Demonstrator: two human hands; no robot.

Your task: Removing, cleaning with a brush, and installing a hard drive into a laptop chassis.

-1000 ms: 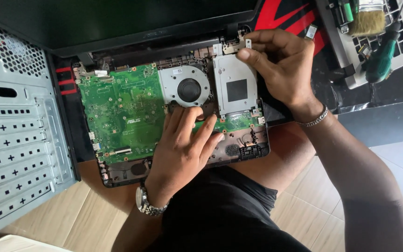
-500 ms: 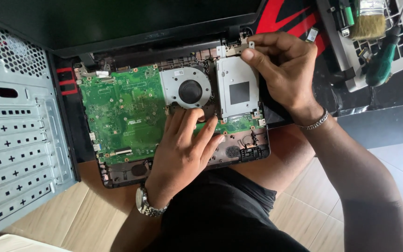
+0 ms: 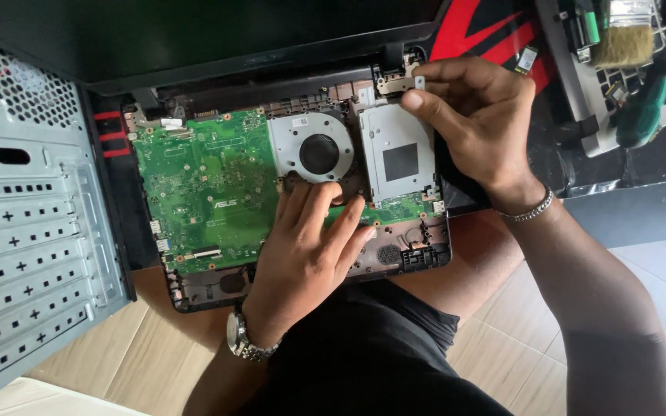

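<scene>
An opened laptop base (image 3: 418, 258) rests on my lap, showing a green motherboard (image 3: 202, 192), a round cooling fan (image 3: 317, 150) and a silver drive caddy (image 3: 398, 158). My left hand (image 3: 306, 250) lies flat with its fingers spread on the board just below the fan. My right hand (image 3: 475, 108) is at the laptop's top right corner, fingertips pinching the small metal hinge bracket (image 3: 396, 81) there. The dark laptop screen (image 3: 194, 38) lies open beyond the base.
A grey perforated metal computer case (image 3: 28, 231) lies at the left. At the top right a tray (image 3: 580, 115) holds a paintbrush (image 3: 624, 35) and a green-handled screwdriver (image 3: 645, 104). A red and black mat (image 3: 495, 35) lies behind. Tiled floor (image 3: 657, 293) shows at the right.
My right hand has shifted slightly at the hinge corner. My left hand stays pressed on the board.
</scene>
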